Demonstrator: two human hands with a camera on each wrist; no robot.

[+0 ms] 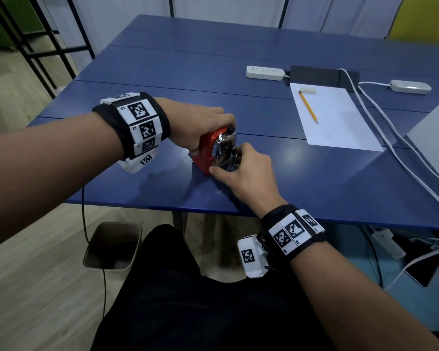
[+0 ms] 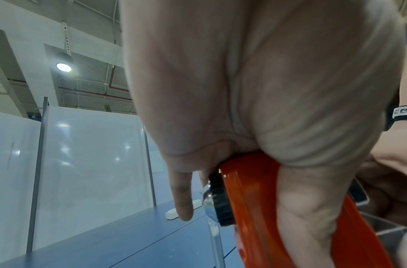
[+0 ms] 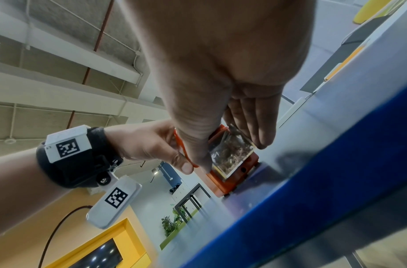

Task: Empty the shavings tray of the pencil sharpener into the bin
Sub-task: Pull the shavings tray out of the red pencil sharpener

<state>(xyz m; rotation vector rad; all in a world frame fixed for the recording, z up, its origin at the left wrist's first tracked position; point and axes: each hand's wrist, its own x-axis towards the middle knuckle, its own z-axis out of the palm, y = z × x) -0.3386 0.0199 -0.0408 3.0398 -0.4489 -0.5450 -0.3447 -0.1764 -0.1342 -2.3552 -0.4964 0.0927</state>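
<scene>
Now pinching shavings tray [image 3: 230, 154], probably light, rigid, slippery clear plastic, by its side walls with right hand [image 1: 241, 171], half-drawn from red pencil sharpener [image 1: 205, 150] clasped by left hand [image 1: 203, 127] on surface [image 1: 314, 178].

Both hands crowd the red sharpener [image 1: 205, 150] near the table [image 1: 302, 183] front edge. Left of it, open blue surface all the way to the corner. To the right, a paper sheet [image 1: 340, 122] with a pencil [image 1: 308, 107], then white cables [image 1: 390, 138]. Below the edge, the bin [image 1: 112, 245] stands open-topped beside the person's dark-clad leg [image 1: 178, 287], a black cord [image 1: 85, 224] hanging down into it.
</scene>
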